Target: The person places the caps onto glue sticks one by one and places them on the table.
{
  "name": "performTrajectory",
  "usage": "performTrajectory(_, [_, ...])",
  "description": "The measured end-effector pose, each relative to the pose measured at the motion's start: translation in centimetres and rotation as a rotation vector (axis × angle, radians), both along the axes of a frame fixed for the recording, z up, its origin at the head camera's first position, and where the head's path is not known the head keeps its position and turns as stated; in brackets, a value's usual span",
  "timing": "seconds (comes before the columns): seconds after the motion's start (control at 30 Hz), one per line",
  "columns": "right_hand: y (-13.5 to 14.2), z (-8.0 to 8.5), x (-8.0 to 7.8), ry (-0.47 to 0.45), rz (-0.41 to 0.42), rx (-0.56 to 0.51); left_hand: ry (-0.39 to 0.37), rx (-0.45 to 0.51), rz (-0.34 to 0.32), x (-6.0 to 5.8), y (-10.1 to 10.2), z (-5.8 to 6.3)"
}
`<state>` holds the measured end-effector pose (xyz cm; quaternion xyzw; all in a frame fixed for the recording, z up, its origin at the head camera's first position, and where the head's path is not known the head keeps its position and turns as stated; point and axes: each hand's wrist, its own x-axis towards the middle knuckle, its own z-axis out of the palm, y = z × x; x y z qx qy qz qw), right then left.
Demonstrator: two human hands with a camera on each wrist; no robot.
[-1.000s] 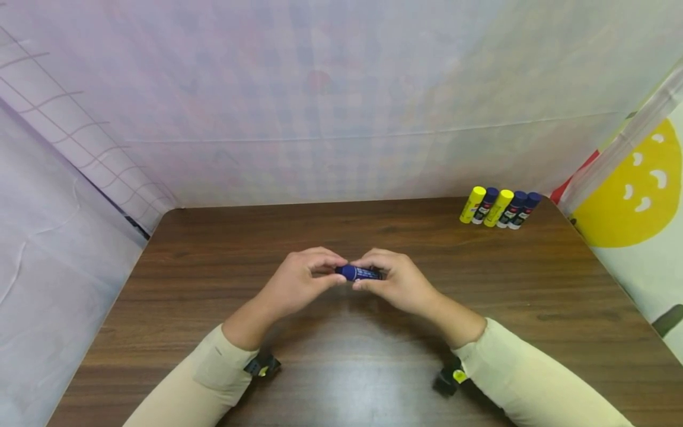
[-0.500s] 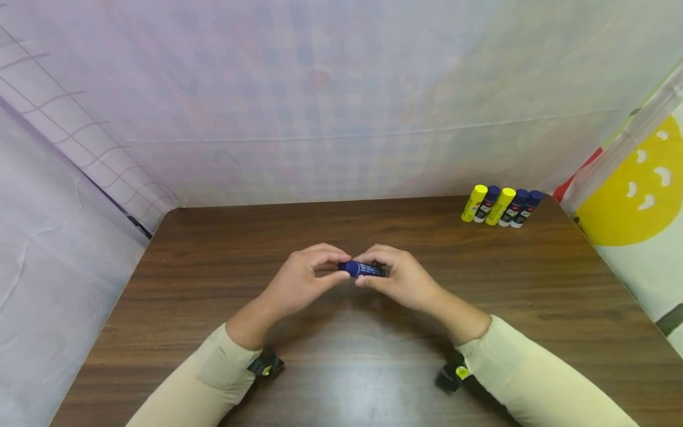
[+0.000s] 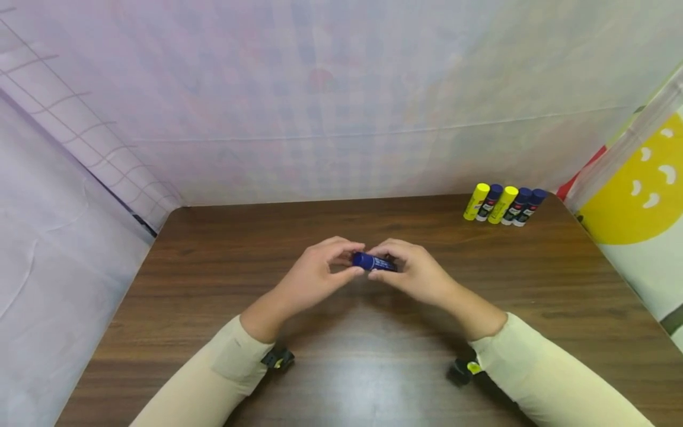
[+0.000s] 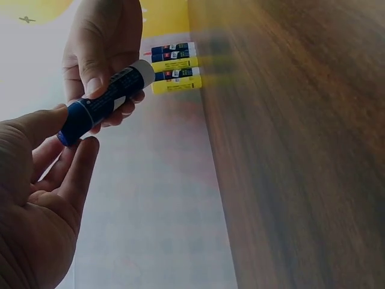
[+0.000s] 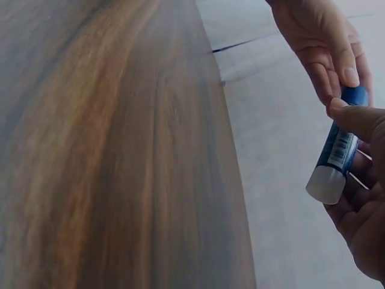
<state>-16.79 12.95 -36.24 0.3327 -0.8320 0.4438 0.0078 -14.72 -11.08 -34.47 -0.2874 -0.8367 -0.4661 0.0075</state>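
A blue glue stick [image 3: 373, 261] is held level in the air above the middle of a brown wooden table [image 3: 213, 284]. The left hand [image 3: 315, 279] pinches its blue capped end between thumb and fingertips. The right hand [image 3: 421, 274] grips the labelled body, fingers curled round it, the white base end showing. Five more glue sticks [image 3: 504, 204], yellow and blue, lie side by side at the table's far right corner, well apart from both hands.
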Motion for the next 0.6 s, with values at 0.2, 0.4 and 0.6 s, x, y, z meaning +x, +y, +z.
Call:
performTrajectory(0.2, [1.6,0.2,-0.3,-0.02,-0.066,-0.059,0.008,-0.065,0.023,-0.3,0.6,0.0])
performTrajectory(0.4, [3.5,0.4,-0.7,-0.028,-0.166,-0.144,0.013,-0.122,0.044,-0.6,1.2,-0.1])
performTrajectory(0.6, [6.0,0.8,-1.1,-0.033,-0.309,-0.201,0.012,-0.142,0.03,-0.8,2.0,-0.2])
